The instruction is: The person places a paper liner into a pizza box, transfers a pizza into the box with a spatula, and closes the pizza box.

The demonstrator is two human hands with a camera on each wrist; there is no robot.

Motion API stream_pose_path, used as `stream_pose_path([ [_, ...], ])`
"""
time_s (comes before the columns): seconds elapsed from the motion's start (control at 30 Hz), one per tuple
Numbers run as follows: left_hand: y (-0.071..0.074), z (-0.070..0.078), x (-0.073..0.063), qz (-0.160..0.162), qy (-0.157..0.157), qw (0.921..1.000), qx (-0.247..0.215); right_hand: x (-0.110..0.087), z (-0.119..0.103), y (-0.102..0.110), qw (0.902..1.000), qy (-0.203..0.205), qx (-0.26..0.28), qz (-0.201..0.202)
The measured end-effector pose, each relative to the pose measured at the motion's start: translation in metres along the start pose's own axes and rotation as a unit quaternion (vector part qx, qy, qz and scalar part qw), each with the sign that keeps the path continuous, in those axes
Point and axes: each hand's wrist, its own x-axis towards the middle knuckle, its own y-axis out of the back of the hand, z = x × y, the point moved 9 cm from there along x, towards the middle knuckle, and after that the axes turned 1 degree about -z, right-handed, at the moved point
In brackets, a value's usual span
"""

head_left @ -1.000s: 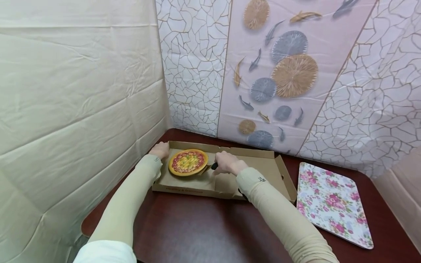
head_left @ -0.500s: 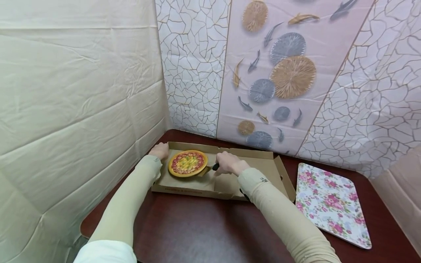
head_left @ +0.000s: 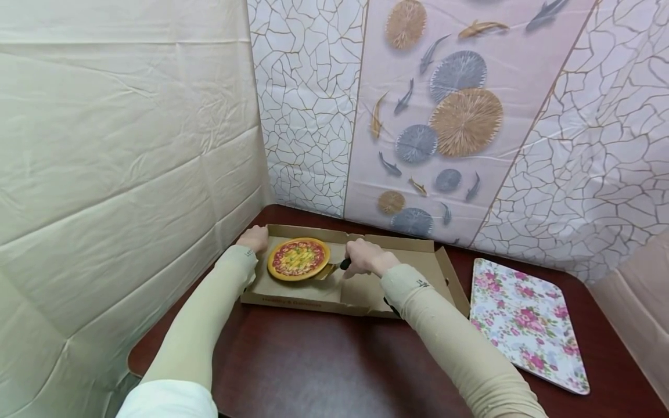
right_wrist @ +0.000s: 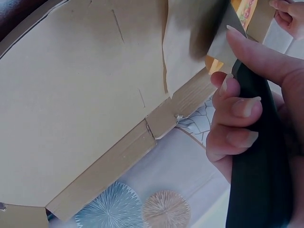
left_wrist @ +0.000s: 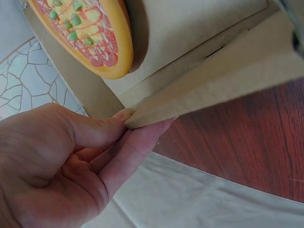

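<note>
A round toy-like pizza (head_left: 298, 259) with a yellow crust lies in the left half of an opened cardboard pizza box (head_left: 418, 268). My left hand (head_left: 254, 238) pinches the box's left wall between thumb and fingers, plain in the left wrist view, close to the pizza (left_wrist: 90, 28). With curled fingers, my right hand (right_wrist: 242, 114) grips the black handle of a pizza server (right_wrist: 259, 180), the thumb lying along its top. In the head view the server's shiny blade (head_left: 328, 271) points left at the pizza's right edge; whether it reaches under the crust I cannot tell.
A floral tray or board (head_left: 528, 325) lies on the dark red wooden table (head_left: 303, 360), just right of the box. Cloth-covered walls (head_left: 130, 174) stand close on the left and behind. The box's low walls surround the pizza.
My right hand and the server have shifted slightly to the right, away from the pizza. The left hand keeps its grip on the box, and the pizza lies as before.
</note>
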Motion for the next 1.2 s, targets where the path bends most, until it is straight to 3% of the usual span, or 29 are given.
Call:
stream_pose_path([
  [1.2, 0.001, 0.001, -0.002, -0.001, 0.007, 1.0, 0.004, -0.007, 0.014, -0.001, 0.9992, -0.006, 0.011, -0.038],
])
